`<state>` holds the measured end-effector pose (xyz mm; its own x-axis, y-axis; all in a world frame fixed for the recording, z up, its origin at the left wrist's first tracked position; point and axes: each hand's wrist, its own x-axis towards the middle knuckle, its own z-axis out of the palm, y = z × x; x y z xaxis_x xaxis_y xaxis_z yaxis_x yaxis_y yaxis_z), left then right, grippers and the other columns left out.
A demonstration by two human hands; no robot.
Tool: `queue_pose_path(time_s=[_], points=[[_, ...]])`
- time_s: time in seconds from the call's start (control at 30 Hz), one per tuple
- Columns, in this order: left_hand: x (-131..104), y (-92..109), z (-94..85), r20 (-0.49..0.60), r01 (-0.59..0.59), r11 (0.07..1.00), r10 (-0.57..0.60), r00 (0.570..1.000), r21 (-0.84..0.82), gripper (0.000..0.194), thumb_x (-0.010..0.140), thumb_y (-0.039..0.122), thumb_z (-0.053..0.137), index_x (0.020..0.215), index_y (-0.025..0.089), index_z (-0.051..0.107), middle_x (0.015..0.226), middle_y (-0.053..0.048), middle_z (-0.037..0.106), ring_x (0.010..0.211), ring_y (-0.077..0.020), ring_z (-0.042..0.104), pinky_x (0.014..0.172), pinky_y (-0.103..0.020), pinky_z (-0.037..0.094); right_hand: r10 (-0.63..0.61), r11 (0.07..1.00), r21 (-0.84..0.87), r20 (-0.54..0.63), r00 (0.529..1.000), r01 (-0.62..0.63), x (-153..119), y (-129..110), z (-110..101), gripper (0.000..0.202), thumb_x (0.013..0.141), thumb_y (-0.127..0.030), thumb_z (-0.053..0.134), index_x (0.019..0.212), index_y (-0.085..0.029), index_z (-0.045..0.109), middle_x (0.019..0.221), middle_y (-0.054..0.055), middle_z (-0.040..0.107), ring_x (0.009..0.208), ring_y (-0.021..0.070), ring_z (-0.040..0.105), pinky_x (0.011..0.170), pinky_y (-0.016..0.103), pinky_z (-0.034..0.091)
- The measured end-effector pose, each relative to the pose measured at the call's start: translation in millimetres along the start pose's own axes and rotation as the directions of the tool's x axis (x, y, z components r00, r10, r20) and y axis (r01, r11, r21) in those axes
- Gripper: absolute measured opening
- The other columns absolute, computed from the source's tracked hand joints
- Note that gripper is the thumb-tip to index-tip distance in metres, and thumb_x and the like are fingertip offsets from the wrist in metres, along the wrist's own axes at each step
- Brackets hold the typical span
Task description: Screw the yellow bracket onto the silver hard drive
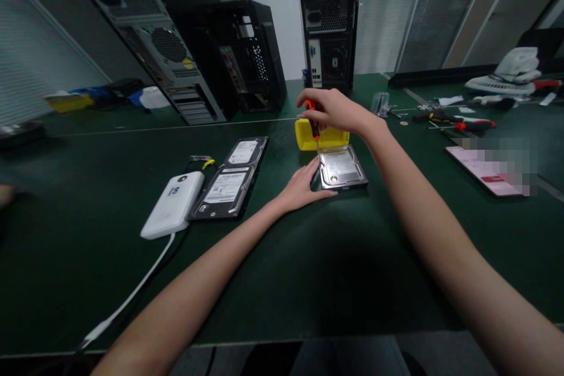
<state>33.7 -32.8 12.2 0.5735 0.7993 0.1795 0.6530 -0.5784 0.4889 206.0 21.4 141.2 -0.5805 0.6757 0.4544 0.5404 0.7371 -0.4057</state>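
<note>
A silver hard drive [341, 167] lies flat on the dark green table [282, 282], right of the middle. My left hand [304, 187] rests against its left side, thumb along the near edge and fingers reaching up the left edge. Above the drive's far left corner, my right hand [328, 109] is wrapped round an orange and black screwdriver [314, 123], held upright with its tip down at that corner. A yellow tray [330, 136] sits just behind the drive. Two more hard drives [225, 188] lie end to end on the left.
Beside the two drives is a white device [173, 205] with a white cable. Computer cases [163, 41] stand at the back, one [330, 41] behind my right hand. Pliers [476, 124] and a pink card [484, 171] lie on the right.
</note>
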Motion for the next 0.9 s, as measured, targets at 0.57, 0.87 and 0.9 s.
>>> queue_pose_path(time_s=[0.57,0.87,0.9], points=[[-1.0,2.4,-0.4,0.011,0.010,1.000,-0.010,1.000,-0.011,0.103,0.071,0.067,0.056,0.148,0.013,0.014,0.154,-0.016,0.019,0.140,-0.0316,0.024,0.114,-0.048,0.022,-0.014,0.997,-0.082,0.004,1.000,0.015,0.1,-1.2,-1.2,0.029,0.086,-0.030,0.052,0.111,-0.015,0.058,0.091,0.006,0.061,0.075,0.0144,0.054,0.076,0.031,0.044],[-1.6,1.1,0.8,0.010,0.013,1.000,-0.013,1.000,-0.002,0.104,0.071,0.068,0.056,0.147,0.011,0.015,0.153,-0.018,0.020,0.140,-0.0316,0.023,0.114,-0.048,0.022,-0.015,0.995,-0.095,-0.001,1.000,0.015,0.0,0.5,-1.6,0.030,0.086,-0.030,0.052,0.111,-0.015,0.059,0.092,0.006,0.061,0.076,0.0144,0.054,0.076,0.031,0.044],[-1.6,0.9,0.9,0.010,0.013,1.000,-0.013,1.000,-0.002,0.103,0.071,0.068,0.056,0.147,0.011,0.015,0.153,-0.018,0.019,0.140,-0.0316,0.023,0.114,-0.049,0.021,-0.013,0.996,-0.093,0.001,1.000,0.014,0.1,0.7,-1.6,0.030,0.086,-0.030,0.052,0.111,-0.015,0.059,0.091,0.006,0.061,0.076,0.0142,0.054,0.076,0.031,0.044]])
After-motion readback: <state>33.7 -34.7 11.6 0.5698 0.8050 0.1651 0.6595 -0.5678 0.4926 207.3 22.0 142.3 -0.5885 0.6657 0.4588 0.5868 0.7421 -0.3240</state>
